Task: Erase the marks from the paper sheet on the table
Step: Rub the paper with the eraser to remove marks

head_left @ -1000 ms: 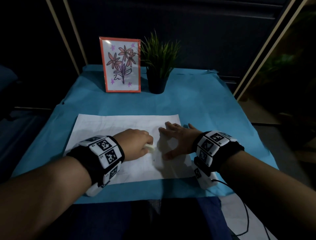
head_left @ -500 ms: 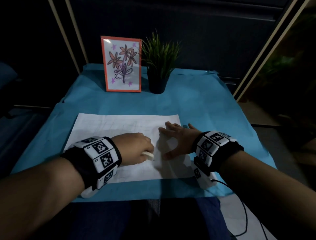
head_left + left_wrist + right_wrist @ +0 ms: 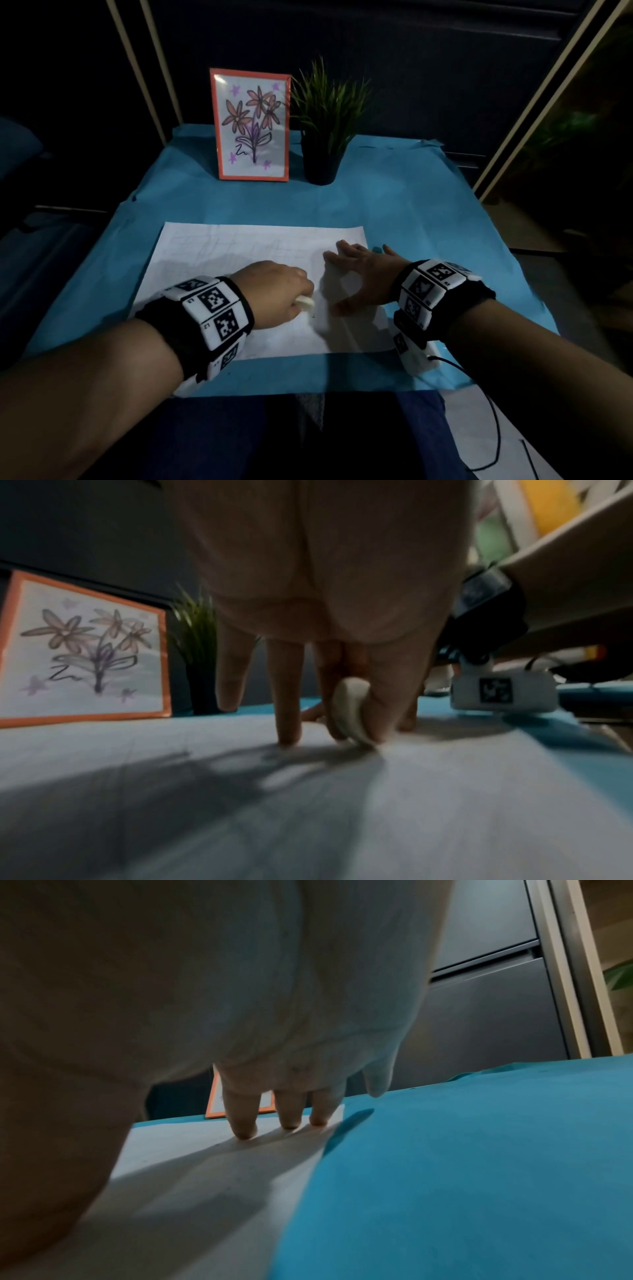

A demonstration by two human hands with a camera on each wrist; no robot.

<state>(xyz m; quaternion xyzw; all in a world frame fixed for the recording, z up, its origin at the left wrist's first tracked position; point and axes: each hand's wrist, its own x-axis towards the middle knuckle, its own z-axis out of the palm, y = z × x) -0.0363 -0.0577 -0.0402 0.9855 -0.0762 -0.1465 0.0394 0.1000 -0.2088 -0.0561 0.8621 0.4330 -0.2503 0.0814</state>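
A white paper sheet (image 3: 239,260) lies flat on the blue cover of the table (image 3: 411,212), on the near side. The left hand (image 3: 274,294) sits on the middle of the sheet. Its fingers are curled, and the thumb and fingers pinch a small pale eraser (image 3: 349,712). The bottom edge of the eraser touches the paper. One finger of that hand also touches the sheet just to the left of the eraser.

The right hand (image 3: 363,274) lies spread out on the right part of the sheet. Its fingers (image 3: 243,1118) are straight, and their tips press down on the paper near its right edge. It holds nothing.

At the far side of the table stands a flower picture (image 3: 251,125) in an orange frame. Just to its right is a little green plant (image 3: 325,109) in a dark pot.
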